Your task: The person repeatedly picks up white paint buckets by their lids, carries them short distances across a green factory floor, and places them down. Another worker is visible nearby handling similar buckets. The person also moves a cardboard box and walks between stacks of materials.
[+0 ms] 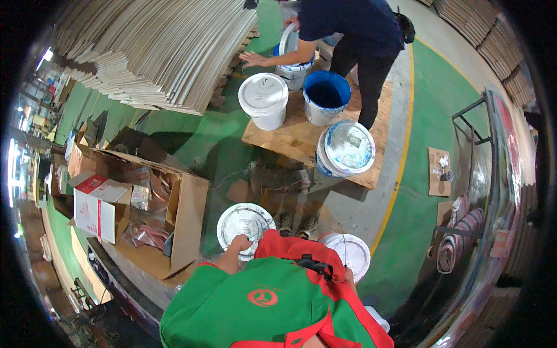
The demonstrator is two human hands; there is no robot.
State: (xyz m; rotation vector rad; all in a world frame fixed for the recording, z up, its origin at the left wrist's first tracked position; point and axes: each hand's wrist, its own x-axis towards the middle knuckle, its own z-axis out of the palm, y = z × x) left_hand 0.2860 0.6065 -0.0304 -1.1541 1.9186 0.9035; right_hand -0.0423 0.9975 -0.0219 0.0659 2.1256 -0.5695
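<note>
Green floor (209,151), left hand (241,242) gripping white bucket (243,223)

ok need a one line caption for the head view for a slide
Left hand grips a white lidded bucket, a second bucket at the right side, facing a co-worker among buckets on a wooden board.

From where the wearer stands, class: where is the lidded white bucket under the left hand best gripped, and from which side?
Probably by the wire bail handle, from straight above. The white bucket stands upright with its round lid on, and the left hand is already closed at the lid's near edge, seemingly on the thin handle. The smooth round wall offers little purchase. A second white bucket sits by the right side.
</note>
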